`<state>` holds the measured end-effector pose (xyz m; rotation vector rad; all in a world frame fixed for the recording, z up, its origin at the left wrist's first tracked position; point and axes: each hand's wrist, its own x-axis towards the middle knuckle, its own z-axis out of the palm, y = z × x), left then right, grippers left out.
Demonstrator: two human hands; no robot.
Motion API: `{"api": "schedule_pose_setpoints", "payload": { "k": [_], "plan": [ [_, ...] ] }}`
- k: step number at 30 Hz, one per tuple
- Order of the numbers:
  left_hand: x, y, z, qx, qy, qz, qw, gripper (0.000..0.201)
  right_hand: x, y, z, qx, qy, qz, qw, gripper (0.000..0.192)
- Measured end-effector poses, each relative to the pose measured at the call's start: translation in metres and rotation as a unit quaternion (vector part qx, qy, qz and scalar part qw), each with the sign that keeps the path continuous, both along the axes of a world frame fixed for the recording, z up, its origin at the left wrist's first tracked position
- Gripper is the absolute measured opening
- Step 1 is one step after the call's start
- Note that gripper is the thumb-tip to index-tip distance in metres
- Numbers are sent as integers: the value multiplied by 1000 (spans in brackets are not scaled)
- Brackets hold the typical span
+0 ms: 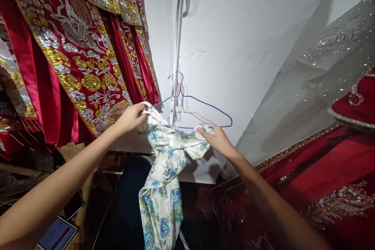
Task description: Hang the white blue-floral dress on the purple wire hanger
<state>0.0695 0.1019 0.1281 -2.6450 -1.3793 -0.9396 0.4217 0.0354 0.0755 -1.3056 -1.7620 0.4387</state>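
A white dress (164, 168) with blue and yellow-green flowers hangs down between my two hands, over my dark-clothed lap. My left hand (133, 118) is closed on its strap, at the left end of a purple wire hanger (205, 104). That end of the hanger is covered by the cloth, while its right arm is bare. Lower right of the hanger's middle, my right hand (215, 137) pinches the dress's other shoulder, near the hanger's bottom bar. The hook points up in front of the white wall.
Red garments with gold and silver embroidery (88, 66) hang at the left. A sheer, sparkling white fabric (331, 58) and more red beaded clothing (322, 172) fill the right side. A lit tablet-like screen (57, 234) lies at the lower left.
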Motion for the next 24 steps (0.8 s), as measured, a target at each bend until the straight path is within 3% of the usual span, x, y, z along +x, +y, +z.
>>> {"api": "schedule_pose_setpoints", "payload": {
  "k": [2, 4, 8, 11, 13, 16, 21, 24],
  "plan": [
    [10, -2, 10, 15, -28, -38, 999, 21, -7, -6, -4, -18, -13, 33, 999, 34],
    [16, -2, 17, 12, -48, -72, 996, 38, -11, -13, -6, -33, -21, 45, 998, 34],
    [14, 5, 20, 20, -32, -71, 997, 43, -3, -22, -10, -13, 46, 47, 998, 73],
    [9, 9, 16, 25, 1, -46, 999, 43, 19, -22, -13, 61, 147, -51, 986, 100],
    [9, 10, 14, 30, 16, -34, 999, 42, 37, -21, -12, 93, 171, -94, 976, 94],
    [10, 10, 13, 33, 15, -13, 999, 39, 60, -21, -4, 81, 142, -62, 985, 67],
    [8, 12, 14, -38, -4, 16, 999, 37, 74, -39, 17, 94, -4, -92, 991, 74],
    [5, 12, 15, -45, -20, 10, 999, 36, 75, -48, 26, 101, -28, -84, 991, 58]
  ]
}}
